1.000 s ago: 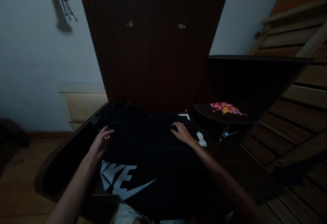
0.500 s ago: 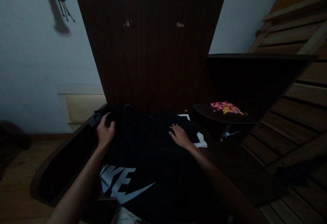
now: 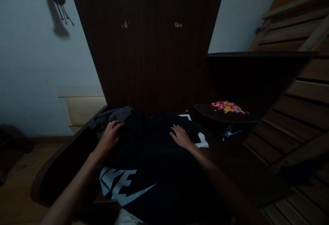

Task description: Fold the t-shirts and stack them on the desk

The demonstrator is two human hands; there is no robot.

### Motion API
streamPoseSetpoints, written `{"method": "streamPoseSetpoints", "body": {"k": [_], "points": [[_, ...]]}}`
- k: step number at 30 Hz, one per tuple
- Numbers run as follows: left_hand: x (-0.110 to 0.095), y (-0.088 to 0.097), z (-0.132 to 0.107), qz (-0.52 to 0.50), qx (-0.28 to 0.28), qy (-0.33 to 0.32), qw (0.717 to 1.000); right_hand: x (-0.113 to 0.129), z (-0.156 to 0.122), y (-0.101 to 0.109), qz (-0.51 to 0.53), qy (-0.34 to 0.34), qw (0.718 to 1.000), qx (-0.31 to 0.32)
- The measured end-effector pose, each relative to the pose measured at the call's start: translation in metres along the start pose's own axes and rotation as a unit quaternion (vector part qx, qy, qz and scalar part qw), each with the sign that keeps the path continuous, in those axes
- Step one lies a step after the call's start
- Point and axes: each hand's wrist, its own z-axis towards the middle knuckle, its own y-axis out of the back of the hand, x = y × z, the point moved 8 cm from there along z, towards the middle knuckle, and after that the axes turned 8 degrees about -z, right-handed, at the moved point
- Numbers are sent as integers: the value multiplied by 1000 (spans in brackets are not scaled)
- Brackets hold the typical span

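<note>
A black T-shirt [image 3: 159, 153] with large white Nike lettering and a swoosh lies spread in front of me. My left hand [image 3: 111, 136] is at its upper left part, fingers bent and closed on the dark cloth; the fingertips are hard to see against it. Just behind that hand, a crumpled dark grey garment [image 3: 113, 114] shows. My right hand [image 3: 181, 136] lies flat on the shirt's right side, fingers stretched out and holding nothing. White cloth [image 3: 202, 141] sticks out from under the shirt's right edge.
The clothes lie on a dark wooden surface with a curved raised side [image 3: 42, 180] at left. A tall dark panel [image 3: 154, 53] stands behind. At right, a small shelf [image 3: 205, 111] bears a heap of pink and yellow pieces [image 3: 227, 107], with wooden slats [image 3: 295, 115] beyond.
My left hand has moved right and slightly down, bringing the shirt's left edge inward. More of the grey garment now shows. My right hand has stayed in place.
</note>
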Motion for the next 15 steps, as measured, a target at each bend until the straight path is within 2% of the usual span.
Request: {"method": "streamPoseSetpoints", "body": {"k": [5, 9, 12, 15], "points": [[7, 14, -7, -85, -49, 75, 992, 0, 7, 10, 15, -13, 1000, 13], [26, 12, -16, -213, -111, 185, 953, 26, 33, 24, 105, 14, 994, 19], [37, 7, -20, -250, -124, 226, 933, 62, 65, 25, 264, 30, 964, 22], [41, 7, -21, -246, -118, 228, 935, 93, 102, 14, 394, -18, 918, 26]]}}
